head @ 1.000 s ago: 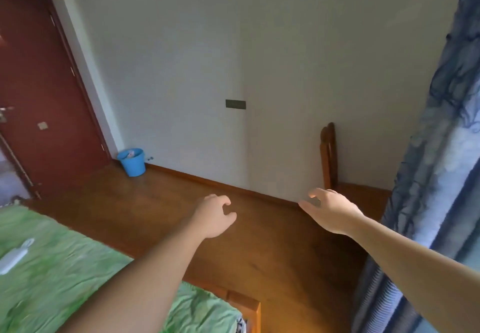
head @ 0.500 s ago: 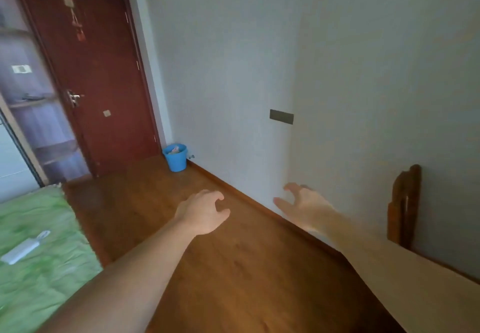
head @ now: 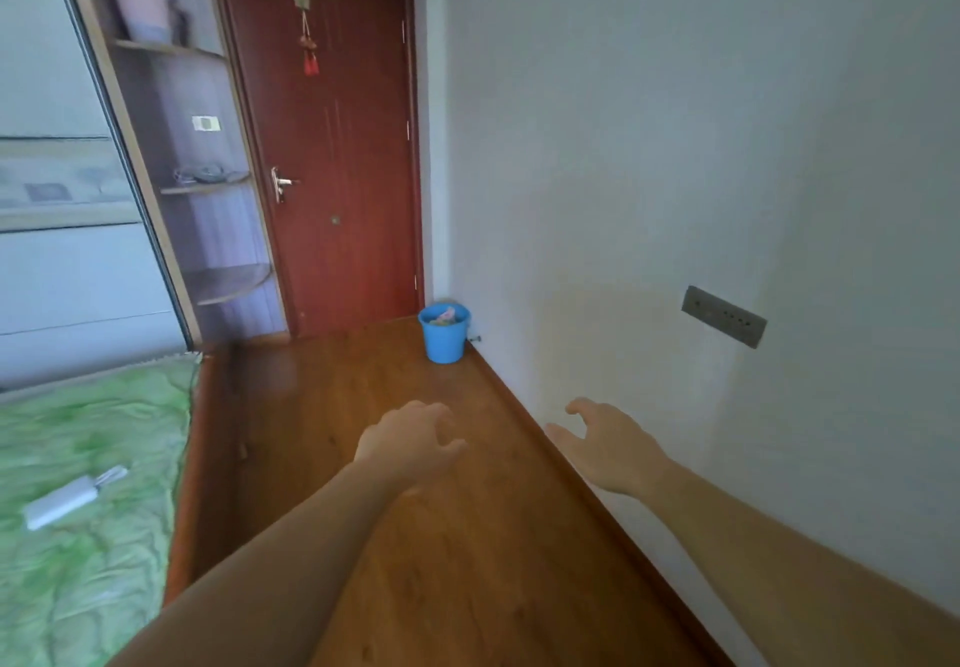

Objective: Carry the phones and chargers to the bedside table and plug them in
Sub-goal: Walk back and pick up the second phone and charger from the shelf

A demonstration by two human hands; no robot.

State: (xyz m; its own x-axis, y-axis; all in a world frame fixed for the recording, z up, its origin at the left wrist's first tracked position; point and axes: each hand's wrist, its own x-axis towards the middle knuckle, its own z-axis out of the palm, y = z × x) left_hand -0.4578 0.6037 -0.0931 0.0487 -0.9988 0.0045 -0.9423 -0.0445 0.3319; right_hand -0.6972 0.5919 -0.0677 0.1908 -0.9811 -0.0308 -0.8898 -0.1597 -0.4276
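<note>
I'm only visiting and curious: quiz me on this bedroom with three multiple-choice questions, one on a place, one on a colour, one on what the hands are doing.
1. Where is the blue bucket? A. on a shelf B. on the floor beside the red door C. on a chair
2. What colour is the bed cover? A. green B. grey C. yellow
3. How are the left hand and right hand? A. both grip phones B. both empty, fingers loosely curled C. both clasped together
Answers: B, it stands on the floor in the corner by the door; A, the cover is mottled green; B, neither hand holds anything.
</note>
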